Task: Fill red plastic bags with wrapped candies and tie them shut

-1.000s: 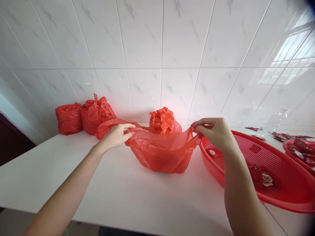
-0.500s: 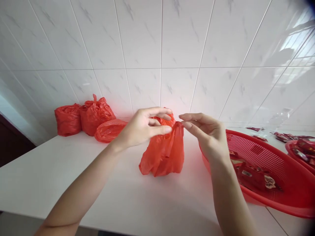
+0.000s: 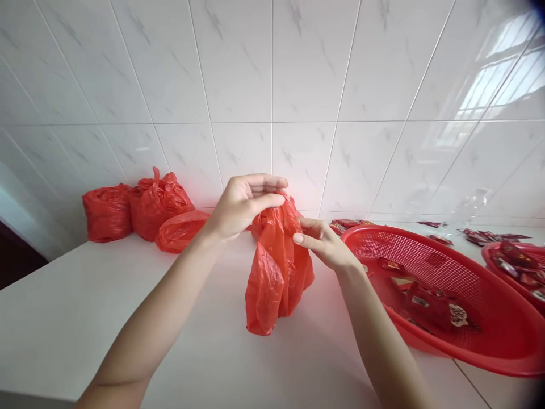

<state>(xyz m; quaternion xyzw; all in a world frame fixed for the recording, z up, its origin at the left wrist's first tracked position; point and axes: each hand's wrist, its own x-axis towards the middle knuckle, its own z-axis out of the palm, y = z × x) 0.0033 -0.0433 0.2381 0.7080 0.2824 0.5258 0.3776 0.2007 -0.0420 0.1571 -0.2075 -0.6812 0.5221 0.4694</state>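
A thin red plastic bag (image 3: 279, 272) hangs crumpled between my hands, its lower end just over the white table. My left hand (image 3: 247, 204) pinches the bag's upper edge between thumb and fingers. On the bag's right side, my right hand (image 3: 321, 241) grips the film between thumb and forefinger, lower than the left. Behind my left wrist, another red plastic bag (image 3: 181, 230) lies loosely on the table. Whether anything is inside the bag in my hands I cannot tell.
A large red mesh basket (image 3: 506, 346) at the right holds several red snack packets (image 3: 430, 304). A second red basket (image 3: 489, 255) with packets stands beyond it, near a clear plastic bottle (image 3: 472, 207). Two full red bags (image 3: 159, 204) stand at the left against the tiled wall.
My left hand has closed on the bag's top edge and lifted it slightly. My right hand has moved down and left along the bag's side. The bag hangs longer and has turned.
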